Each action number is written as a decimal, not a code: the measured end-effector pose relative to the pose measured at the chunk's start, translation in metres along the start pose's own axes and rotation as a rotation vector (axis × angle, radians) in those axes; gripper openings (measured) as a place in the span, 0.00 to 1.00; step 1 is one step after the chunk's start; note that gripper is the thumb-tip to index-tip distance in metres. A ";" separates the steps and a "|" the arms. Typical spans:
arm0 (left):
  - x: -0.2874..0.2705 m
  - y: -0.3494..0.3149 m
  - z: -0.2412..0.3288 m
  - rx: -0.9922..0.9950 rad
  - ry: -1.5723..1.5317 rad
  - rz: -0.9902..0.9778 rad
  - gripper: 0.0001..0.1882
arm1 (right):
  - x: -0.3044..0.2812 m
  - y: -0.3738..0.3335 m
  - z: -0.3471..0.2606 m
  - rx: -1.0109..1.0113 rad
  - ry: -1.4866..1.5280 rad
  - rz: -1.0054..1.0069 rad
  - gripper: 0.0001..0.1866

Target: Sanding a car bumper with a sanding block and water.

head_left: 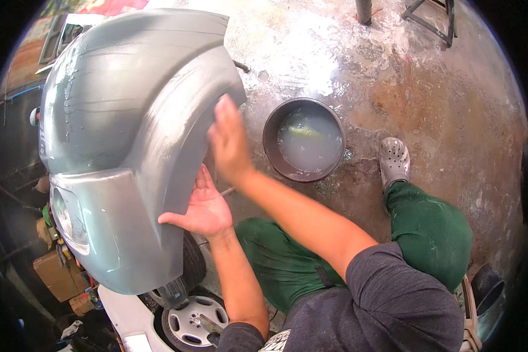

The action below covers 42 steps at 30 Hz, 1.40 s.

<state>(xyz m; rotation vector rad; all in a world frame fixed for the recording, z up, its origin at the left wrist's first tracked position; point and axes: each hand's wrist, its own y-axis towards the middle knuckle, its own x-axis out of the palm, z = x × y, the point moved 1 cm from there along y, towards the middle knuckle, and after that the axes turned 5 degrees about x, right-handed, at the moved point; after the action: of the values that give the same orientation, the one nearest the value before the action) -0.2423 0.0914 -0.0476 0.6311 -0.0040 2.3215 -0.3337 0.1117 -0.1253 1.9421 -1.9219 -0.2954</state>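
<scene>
Brace large grey dulled plastic car bumper panel (123,135) with open left hand (202,211); sweep flat, empty-looking right hand (229,141) evenly along edge.

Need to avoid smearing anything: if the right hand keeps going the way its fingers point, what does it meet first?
Probably the grey car bumper panel: the right hand points up along its curved wheel-arch edge, seemingly already touching, though depth is unclear.

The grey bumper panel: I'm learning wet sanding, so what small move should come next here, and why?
Probably another stroke of the right hand along the grey bumper panel edge. The left hand already braces that edge from below, the panel looks wet, and the bucket of cloudy water stands close by.
</scene>
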 end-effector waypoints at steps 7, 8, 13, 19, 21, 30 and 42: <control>-0.015 0.003 0.006 -0.023 -0.041 -0.013 0.58 | 0.017 -0.031 -0.044 0.402 0.149 0.034 0.32; -0.012 0.001 0.009 -0.070 -0.051 -0.101 0.57 | 0.014 -0.037 -0.053 0.322 0.139 -0.009 0.31; 0.002 -0.001 -0.010 0.026 -0.022 0.055 0.58 | -0.009 0.023 0.035 0.713 0.203 0.109 0.34; -0.014 0.000 0.009 -0.059 -0.050 -0.055 0.55 | 0.023 -0.016 -0.050 0.593 0.208 -0.080 0.37; -0.012 0.002 0.006 -0.002 -0.026 -0.003 0.52 | 0.020 0.018 -0.017 0.775 0.406 0.117 0.39; -0.047 0.020 -0.007 0.117 0.323 -0.188 0.46 | 0.000 0.037 -0.041 1.228 1.168 0.201 0.38; -0.027 -0.015 -0.009 -0.230 0.018 0.037 0.31 | -0.065 0.013 -0.080 0.690 0.759 0.252 0.22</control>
<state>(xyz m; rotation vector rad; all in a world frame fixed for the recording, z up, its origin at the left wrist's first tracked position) -0.2204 0.0868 -0.0702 0.4971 -0.2720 2.3181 -0.3144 0.1866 -0.0556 1.7279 -1.7869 1.1431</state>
